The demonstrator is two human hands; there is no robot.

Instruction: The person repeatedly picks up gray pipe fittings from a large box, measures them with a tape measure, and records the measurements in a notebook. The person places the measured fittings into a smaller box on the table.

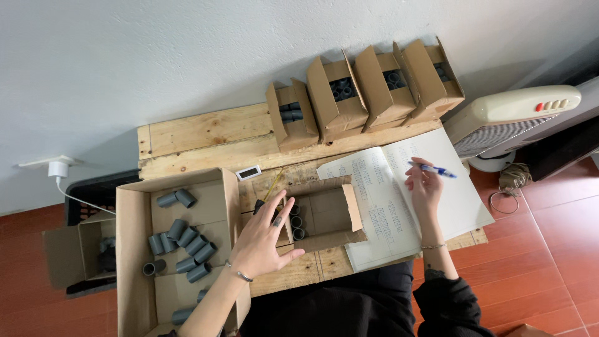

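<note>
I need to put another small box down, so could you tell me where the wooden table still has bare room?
Bare wood lies at the back left of the pallet table, between the large carton and the row of filled boxes. The middle is crowded: left hand, small open box, notebook.

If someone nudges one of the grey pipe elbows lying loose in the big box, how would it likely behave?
The elbows look like rigid moulded plastic, so probably stiff and light. Their round barrels lie on their sides, so one might rock or roll a little, though the bend should stop it soon. Packed close together in the big box, a nudged one would likely bump its neighbours.
</note>
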